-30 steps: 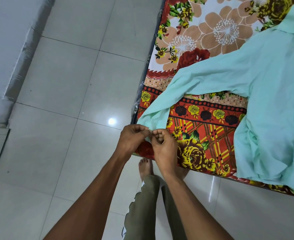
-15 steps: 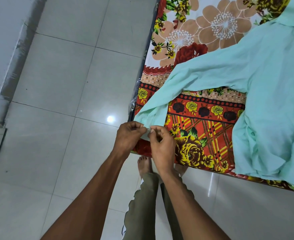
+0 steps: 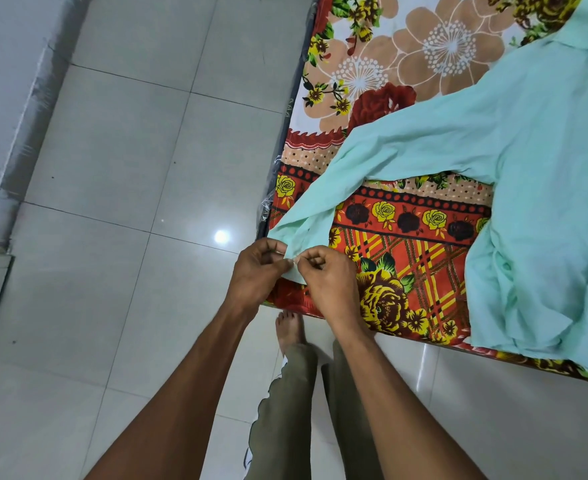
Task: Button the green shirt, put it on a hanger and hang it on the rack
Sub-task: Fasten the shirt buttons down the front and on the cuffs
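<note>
At the near edge of the bed (image 3: 406,258), over its corner, two hands are held close together on one cuff (image 3: 294,268) of the green shirt (image 3: 545,202). Left hand (image 3: 256,271): fingers curled, cuff edge pinched between thumb and forefinger. Right hand (image 3: 330,282): fingers likewise curled, the opposing cuff edge pinched; the fingertips of both hands are nearly touching. A button is not clearly made out; it is too small or hidden by the fingers.

Step in hand, as judged: buttoning of the sleeve cuff, an early part of the buttoning stage. Next move, as judged: the two cuff edges are to be overlapped and the button pushed through its hole with a fine pinch, the fabric being kept taut.

Further back: the sleeve (image 3: 406,150) is stretched diagonally across the floral bedsheet (image 3: 389,81) toward the shirt body, which is spread, somewhat rumpled, at the right of the bed, collar toward the far side. Whether the front placket is fastened cannot be told. Hanger and rack: not in view.

Left of the bed: tiled floor (image 3: 129,168).
</note>
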